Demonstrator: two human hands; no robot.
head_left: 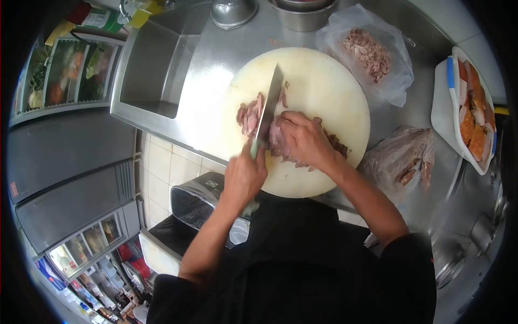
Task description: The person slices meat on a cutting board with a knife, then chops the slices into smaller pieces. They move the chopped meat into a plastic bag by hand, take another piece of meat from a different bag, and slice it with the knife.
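My left hand (245, 174) is closed round the green handle of a kitchen knife (269, 105), whose broad blade points away from me. Under the blade lies a round white cutting board (329, 81). My right hand (306, 139) has its fingers curled over a piece of pinkish-brown meat (278, 141), holding it against the board just right of the blade. Thin meat slices (248, 116) are piled left of the knife. Darker meat pieces (337, 144) show beside my right wrist, partly hidden by it.
A plastic bag of chopped meat (369, 56) and another bag with meat (404, 159) lie right of the board. A white tub of roasted meat (469, 108) stands far right. A sink (156, 75) is left, metal bowls (233, 12) behind, a lined bin (197, 200) below.
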